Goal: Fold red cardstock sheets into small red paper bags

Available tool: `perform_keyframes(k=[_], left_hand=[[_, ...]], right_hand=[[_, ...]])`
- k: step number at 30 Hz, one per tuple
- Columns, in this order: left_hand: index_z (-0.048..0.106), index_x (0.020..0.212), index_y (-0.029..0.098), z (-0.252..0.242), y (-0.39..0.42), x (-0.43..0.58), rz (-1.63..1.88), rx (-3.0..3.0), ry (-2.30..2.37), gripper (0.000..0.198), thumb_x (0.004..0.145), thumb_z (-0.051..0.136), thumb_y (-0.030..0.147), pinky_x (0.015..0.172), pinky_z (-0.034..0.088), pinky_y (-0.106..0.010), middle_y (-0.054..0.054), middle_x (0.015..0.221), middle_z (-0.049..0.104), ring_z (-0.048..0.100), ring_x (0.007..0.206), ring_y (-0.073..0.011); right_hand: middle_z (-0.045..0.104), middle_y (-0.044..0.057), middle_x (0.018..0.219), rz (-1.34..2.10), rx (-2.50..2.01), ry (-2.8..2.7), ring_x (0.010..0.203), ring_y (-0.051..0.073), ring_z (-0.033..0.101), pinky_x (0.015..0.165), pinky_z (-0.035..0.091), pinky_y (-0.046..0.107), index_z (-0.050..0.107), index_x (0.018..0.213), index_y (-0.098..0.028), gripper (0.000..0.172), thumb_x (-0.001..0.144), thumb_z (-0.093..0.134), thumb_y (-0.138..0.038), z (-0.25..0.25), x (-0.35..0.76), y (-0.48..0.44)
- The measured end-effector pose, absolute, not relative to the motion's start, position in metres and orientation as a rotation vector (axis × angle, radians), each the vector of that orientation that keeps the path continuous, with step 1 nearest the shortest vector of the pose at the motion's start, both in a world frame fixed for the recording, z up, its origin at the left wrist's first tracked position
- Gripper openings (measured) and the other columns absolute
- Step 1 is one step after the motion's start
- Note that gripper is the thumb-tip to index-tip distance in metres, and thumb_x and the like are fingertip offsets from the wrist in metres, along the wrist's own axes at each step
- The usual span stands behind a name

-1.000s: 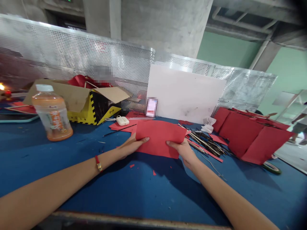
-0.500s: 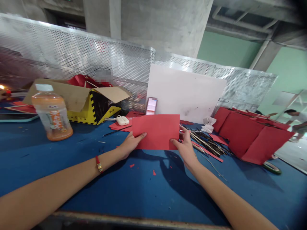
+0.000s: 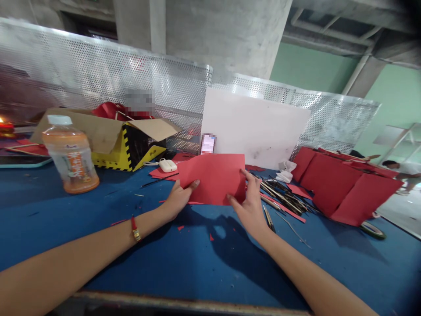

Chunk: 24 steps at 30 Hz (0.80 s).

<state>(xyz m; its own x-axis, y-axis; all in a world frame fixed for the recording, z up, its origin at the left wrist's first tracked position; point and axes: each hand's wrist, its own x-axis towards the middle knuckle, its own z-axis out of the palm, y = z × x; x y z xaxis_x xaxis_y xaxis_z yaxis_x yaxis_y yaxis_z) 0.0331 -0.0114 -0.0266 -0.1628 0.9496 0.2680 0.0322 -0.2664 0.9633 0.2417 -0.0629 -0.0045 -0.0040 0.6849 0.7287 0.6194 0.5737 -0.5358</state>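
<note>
Your left hand (image 3: pixel 179 199) sits at the near left edge of the red card sheet (image 3: pixel 212 180), fingertips on the card, and from here I can't tell if it's pinching. Your right hand (image 3: pixel 250 206) is spread open at the sheet's right side, thumb and forefinger well apart, no clench at all! That's one sheet between your hands, toward the far side of the blue worktop (image 3: pixel 197 267), overlapping another red piece (image 3: pixel 162 174). Just right of your right hand lie a heap of thin dark sticks (image 3: pixel 283 195) and one slim pointed metal tool (image 3: pixel 269 218). Further right, three red panels (image 3: pixel 332 184) stand in a row, with one roll of tape (image 3: pixel 372 230) by the right edge. Over on the left: one plastic bottle of orange drink (image 3: pixel 70 156), one cardboard box with yellow-and-black print (image 3: pixel 128 145), and one white earbud case (image 3: pixel 167 165). Behind the sheet, one white board (image 3: pixel 253 127) leans against a perforated metal screen (image 3: pixel 335 114).
</note>
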Motion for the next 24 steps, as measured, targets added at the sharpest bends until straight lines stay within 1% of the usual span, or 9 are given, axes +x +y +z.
perform_keyframes(k=[5,8,11,15,18,22,24], left_hand=[[0.063,0.107,0.017,-0.024,-0.013,0.035,1.548,1.316,1.185,0.057,0.067,0.073,0.055,0.097,0.045,-0.043,-0.012,0.121,0.067,0.061,0.113,-0.0313],[0.064,0.102,0.018,-0.021,-0.015,0.037,1.611,1.336,1.197,0.05,0.068,0.071,0.055,0.099,0.045,-0.042,-0.01,0.118,0.069,0.06,0.115,-0.0313],[0.065,0.099,0.019,-0.019,-0.017,0.038,1.668,1.347,1.187,0.043,0.072,0.068,0.052,0.1,0.045,-0.041,-0.009,0.115,0.07,0.059,0.116,-0.0311],[0.064,0.105,0.017,-0.018,-0.019,0.038,1.681,1.363,1.172,0.046,0.073,0.067,0.05,0.1,0.045,-0.043,-0.011,0.116,0.07,0.061,0.112,-0.0316],[0.066,0.104,0.018,-0.018,-0.02,0.039,1.659,1.433,1.163,0.042,0.075,0.066,0.048,0.101,0.044,-0.044,-0.009,0.114,0.071,0.062,0.111,-0.0311],[0.068,0.101,0.021,-0.016,-0.023,0.041,1.661,1.45,1.211,0.036,0.075,0.065,0.045,0.104,0.043,-0.042,-0.006,0.113,0.071,0.06,0.113,-0.0293],[0.069,0.1,0.021,-0.015,-0.024,0.041,1.655,1.471,1.22,0.034,0.075,0.065,0.045,0.104,0.043,-0.041,-0.005,0.112,0.072,0.06,0.114,-0.029]], right_hand=[[0.037,0.013,0.128,0.015,-1.134,-1.636,0.127,0.031,0.036,0.105,0.033,0.053,0.045,0.126,-0.024,0.053,0.075,0.059,-0.022,-0.003,0.245,-0.06],[0.033,0.013,0.131,-0.01,-1.163,-1.64,0.131,0.033,0.033,0.104,0.033,0.056,0.048,0.122,-0.025,0.049,0.074,0.058,-0.02,-0.005,0.246,-0.059],[0.032,0.013,0.133,-0.048,-1.164,-1.668,0.132,0.034,0.031,0.104,0.034,0.055,0.049,0.121,-0.025,0.048,0.074,0.058,-0.018,-0.007,0.244,-0.059],[0.033,0.013,0.134,-0.041,-1.134,-1.766,0.13,0.032,0.033,0.105,0.035,0.052,0.052,0.12,-0.025,0.048,0.074,0.06,-0.017,-0.007,0.238,-0.062],[0.034,0.012,0.134,-0.016,-1.127,-1.807,0.131,0.032,0.034,0.105,0.035,0.054,0.053,0.121,-0.027,0.048,0.074,0.06,-0.019,-0.007,0.236,-0.065],[0.03,0.012,0.14,-0.014,-1.145,-1.792,0.136,0.033,0.027,0.106,0.032,0.056,0.052,0.125,-0.028,0.051,0.075,0.06,-0.02,-0.008,0.236,-0.064],[0.026,0.012,0.143,-0.023,-1.154,-1.78,0.138,0.034,0.023,0.106,0.03,0.058,0.053,0.124,-0.028,0.05,0.076,0.06,-0.021,-0.009,0.237,-0.063]])
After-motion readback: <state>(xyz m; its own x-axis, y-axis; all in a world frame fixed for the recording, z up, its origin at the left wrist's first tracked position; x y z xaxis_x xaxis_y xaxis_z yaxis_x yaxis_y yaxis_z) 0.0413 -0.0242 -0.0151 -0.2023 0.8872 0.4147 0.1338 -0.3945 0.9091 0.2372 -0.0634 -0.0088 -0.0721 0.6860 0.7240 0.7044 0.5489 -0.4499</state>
